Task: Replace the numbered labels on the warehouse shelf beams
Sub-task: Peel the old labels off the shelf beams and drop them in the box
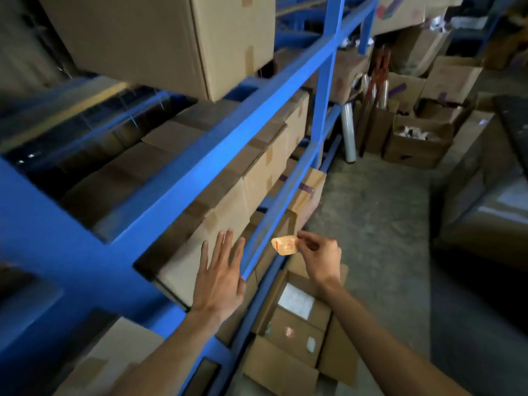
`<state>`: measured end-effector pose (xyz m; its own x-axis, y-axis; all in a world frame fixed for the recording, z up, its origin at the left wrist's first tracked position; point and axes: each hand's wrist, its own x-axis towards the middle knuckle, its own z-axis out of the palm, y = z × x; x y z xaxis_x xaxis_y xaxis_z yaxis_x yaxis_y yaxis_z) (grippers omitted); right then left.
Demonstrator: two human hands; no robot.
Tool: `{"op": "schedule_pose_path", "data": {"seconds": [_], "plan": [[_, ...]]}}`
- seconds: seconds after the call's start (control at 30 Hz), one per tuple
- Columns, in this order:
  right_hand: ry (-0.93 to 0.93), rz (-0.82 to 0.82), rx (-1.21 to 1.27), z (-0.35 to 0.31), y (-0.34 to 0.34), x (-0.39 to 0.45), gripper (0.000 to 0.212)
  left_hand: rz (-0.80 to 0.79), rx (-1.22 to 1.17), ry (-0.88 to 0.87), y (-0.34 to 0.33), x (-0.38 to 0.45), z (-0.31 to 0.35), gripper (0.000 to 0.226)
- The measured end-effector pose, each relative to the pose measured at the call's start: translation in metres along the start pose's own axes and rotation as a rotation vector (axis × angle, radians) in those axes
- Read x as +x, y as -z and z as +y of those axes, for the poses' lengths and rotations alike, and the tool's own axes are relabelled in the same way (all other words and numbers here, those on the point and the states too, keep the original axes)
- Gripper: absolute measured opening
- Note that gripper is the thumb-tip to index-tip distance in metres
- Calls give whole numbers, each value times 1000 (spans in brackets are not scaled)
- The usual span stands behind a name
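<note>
Blue painted steel shelf rack fills the left half, w/ slanting horizontal beams and an upright post further back. Big brown cardboard cartons sit on the top level, more taped cartons on the level below. Grey concrete floor on the right, w/ open cardboard boxes at the far end and a roll of clear stretch film standing upright by the rack. Open brown cardboard box on the floor lies below the hands, small packets inside.

Thin blue lower shelf beam runs diagonally past both hands. Left hand is flat, fingers straight & spread, holding nothing, against the carton face just beside that beam. Right hand pinches a small orange-tan paper label by its right edge btwn thumb and fingertips. Label has red handwritten "1-3", sits just right of the beam; can't tell if it touches.
</note>
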<state>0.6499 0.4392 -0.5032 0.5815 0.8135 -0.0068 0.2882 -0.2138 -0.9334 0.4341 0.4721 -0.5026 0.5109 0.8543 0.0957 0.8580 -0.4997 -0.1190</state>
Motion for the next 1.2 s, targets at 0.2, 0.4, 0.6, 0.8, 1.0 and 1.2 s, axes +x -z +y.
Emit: {"op": "schedule_pose_path", "data": {"seconds": [0.2,0.4,0.6,0.8,1.0,1.2], "plan": [[-206,-11,-125,116,-18,-9,10,-269,-87,14,-119,-1,1,76],[-363,-56,-269,233,-55,-13,12,-267,-140,-34,-214,11,-3,81],[-486,-76,-331,317,-85,-9,15,-186,36,-136,-264,12,-5,76],[-555,-96,-479,353,-111,11,10,-196,61,-143,-262,12,-1,75],[-549,-160,-686,366,-129,31,11,-218,84,-133,-261,13,0,76],[-523,-199,-765,377,-135,40,11,-233,97,-126,-261,14,1,75]]}}
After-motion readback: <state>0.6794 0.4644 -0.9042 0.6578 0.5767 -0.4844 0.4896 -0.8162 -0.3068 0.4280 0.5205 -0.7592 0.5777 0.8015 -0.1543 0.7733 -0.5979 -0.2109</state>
